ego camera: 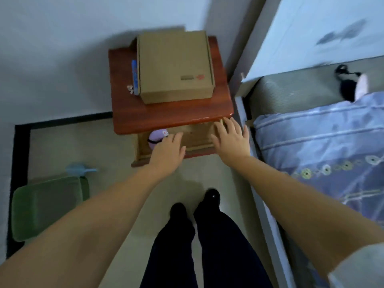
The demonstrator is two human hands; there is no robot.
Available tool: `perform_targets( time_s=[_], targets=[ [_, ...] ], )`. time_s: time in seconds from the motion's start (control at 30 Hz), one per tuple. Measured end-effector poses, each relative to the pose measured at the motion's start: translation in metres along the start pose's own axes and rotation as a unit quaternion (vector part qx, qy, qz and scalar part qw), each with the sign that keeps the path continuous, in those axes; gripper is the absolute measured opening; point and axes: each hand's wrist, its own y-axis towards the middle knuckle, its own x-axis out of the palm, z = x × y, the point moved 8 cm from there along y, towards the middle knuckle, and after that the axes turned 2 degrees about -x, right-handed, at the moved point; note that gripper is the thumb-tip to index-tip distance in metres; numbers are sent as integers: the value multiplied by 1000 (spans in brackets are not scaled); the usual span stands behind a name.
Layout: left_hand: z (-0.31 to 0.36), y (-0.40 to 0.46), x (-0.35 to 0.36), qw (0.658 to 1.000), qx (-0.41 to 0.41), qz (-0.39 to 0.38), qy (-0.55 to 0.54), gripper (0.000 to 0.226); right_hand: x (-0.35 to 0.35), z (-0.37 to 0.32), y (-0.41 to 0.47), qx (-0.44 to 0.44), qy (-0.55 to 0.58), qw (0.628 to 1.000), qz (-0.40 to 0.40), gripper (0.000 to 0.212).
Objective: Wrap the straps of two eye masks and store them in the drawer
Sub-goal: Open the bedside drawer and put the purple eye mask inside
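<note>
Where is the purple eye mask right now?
In the head view, the purple eye mask lies in the left end of the open drawer, just under the wooden nightstand top and beside the left hand.

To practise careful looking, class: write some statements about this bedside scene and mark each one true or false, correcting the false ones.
1. The drawer of the bedside table is open. True.
2. A purple eye mask lies inside the drawer at its left end. True.
3. The cardboard box stands on the floor. False: it sits on top of the bedside table.
4. The right hand grips a black eye mask. False: its fingers are spread and it holds nothing visible.
5. The left hand is over the drawer beside the purple eye mask. True.
6. The green bin is right of the table. False: it is on the left.
</note>
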Motion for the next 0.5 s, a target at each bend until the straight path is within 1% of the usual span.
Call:
perform_targets(
  time_s=[0.07, 0.17, 0.27, 0.33, 0.43, 0.5],
  targets=[
    [54, 6, -21, 998, 53, 20, 10, 48, -38, 34, -19, 43, -14, 998, 40, 49],
    [138, 27, -44, 990, 131, 31, 36, 48, -90, 99, -40, 113, -22, 991, 69, 51],
    [230, 53, -53, 976, 211, 21, 55, 49, -139, 176, -66, 183, -9, 977, 110, 51],
    [295, 72, -52, 965, 254, 12, 68, 47, -162, 231, -84, 220, -16, 968, 121, 51],
    [384, 99, -35, 952, 292, -7, 86, 48, -183, 313, -105, 266, -13, 957, 116, 52],
    [434, 114, -18, 953, 294, -28, 62, 48, -190, 364, -114, 291, -8, 951, 106, 52]
  ],
)
